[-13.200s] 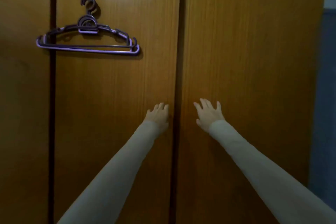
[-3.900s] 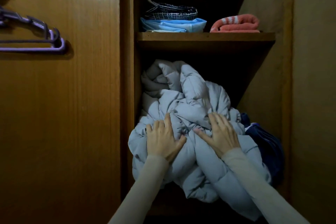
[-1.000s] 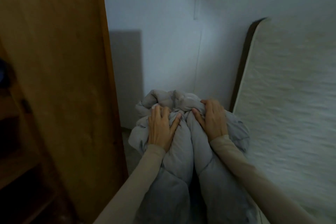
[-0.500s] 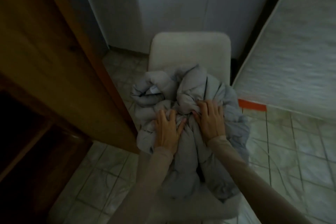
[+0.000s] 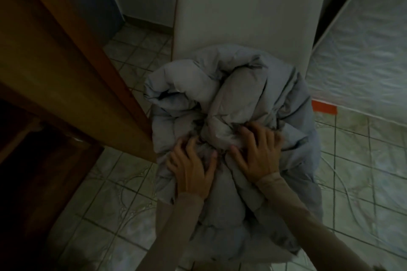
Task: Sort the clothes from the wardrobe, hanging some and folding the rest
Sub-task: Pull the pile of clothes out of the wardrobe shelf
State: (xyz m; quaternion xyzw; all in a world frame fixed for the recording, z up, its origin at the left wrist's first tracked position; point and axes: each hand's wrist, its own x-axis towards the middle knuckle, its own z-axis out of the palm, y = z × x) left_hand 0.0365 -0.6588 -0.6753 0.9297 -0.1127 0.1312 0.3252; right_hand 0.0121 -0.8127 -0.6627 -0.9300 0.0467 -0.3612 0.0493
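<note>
A bunched grey puffer jacket (image 5: 233,121) lies heaped on the seat of a white chair (image 5: 248,6) beside the open wardrobe door (image 5: 66,68), its lower part trailing off the front edge; the left hand (image 5: 191,169) and the right hand (image 5: 257,154) each sit on top with fingers curled into the padded fabric. The garment looks light, bulky and soft, with a smooth shell likely to slip. A firmer hold would probably be at collar or shoulders, not visible here.
</note>
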